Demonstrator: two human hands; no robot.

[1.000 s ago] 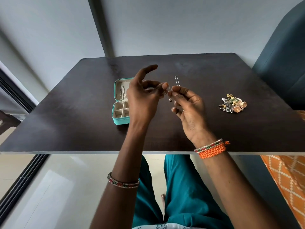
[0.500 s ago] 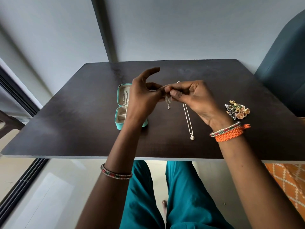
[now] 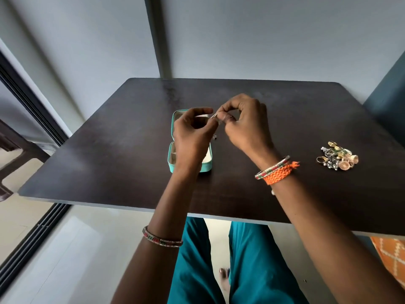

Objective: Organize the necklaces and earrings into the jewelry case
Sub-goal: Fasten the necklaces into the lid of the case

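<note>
Two hands meet over your dark table (image 3: 109,154): left hand (image 3: 192,137) and right hand (image 3: 245,123) both pinching a thin necklace (image 3: 214,116) above the teal case (image 3: 173,159); earrings (image 3: 337,157) near the right edge.

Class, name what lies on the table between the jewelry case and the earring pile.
Head view: bare table, crossed above only by the right hand.

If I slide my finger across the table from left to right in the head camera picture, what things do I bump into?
Teal jewelry case → left hand → thin silver necklace pinched between both hands → right hand → orange braided wristband → pile of earrings.
</note>
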